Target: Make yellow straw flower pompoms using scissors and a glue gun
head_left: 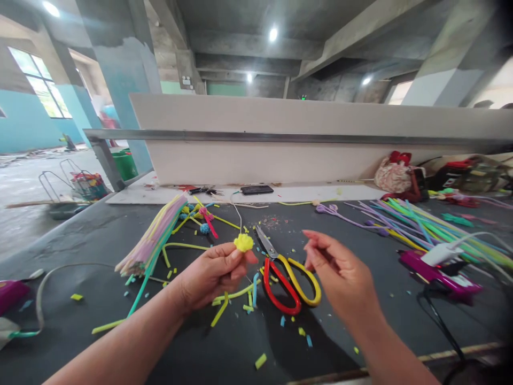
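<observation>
Between the thumb and fingers of my left hand (pixel 222 270) is a small fluffy yellow ball (pixel 243 243), with a yellow stem showing below the hand. My right hand (pixel 334 270) is raised to the right of the scissors, its fingers curled and the thumb near the fingertips; whether something thin is between them is too small to tell. Scissors (pixel 280 272) with one red and one yellow handle lie on the dark table (pixel 340 353) between my hands, blades partly apart and pointing away. Yellow and blue cut pieces (pixel 261 361) are scattered around them.
A bundle of pastel fuzzy stems (pixel 154 235) lies at the left, more stems (pixel 401 219) at the right. A phone (pixel 257 190) rests at the back. Magenta devices (pixel 438 272) with cables sit at the right. Beyond the table stands a white partition (pixel 260 163).
</observation>
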Demonstrator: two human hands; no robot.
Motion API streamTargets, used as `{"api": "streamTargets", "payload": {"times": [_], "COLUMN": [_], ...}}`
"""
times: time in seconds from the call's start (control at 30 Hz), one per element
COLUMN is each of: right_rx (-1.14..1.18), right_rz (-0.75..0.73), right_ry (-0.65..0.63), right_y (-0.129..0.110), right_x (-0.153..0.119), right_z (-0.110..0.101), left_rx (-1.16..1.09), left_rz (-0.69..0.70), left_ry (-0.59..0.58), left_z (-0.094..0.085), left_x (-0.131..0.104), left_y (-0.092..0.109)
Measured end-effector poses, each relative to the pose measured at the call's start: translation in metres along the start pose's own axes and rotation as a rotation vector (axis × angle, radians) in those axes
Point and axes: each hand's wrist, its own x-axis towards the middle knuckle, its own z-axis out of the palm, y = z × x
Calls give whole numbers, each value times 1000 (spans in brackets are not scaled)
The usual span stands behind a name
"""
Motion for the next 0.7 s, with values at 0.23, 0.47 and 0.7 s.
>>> {"api": "streamTargets", "payload": {"times": [0.23, 0.47, 0.7], "right_rx": [-632, -866, -1075], "right_rz": [238, 252, 345], "right_ry": [-38, -394, -345], "right_y": [59, 80, 80], "right_x": [24, 9, 19], "right_z": [-61, -64, -44], "left_rx": [78, 163, 138], "left_rz": [-32, -85, -39], "left_ry": [163, 180, 263], "left_z": [0, -4, 0], "left_x": [7, 7, 10], "left_y": [-4, -6, -5]}}
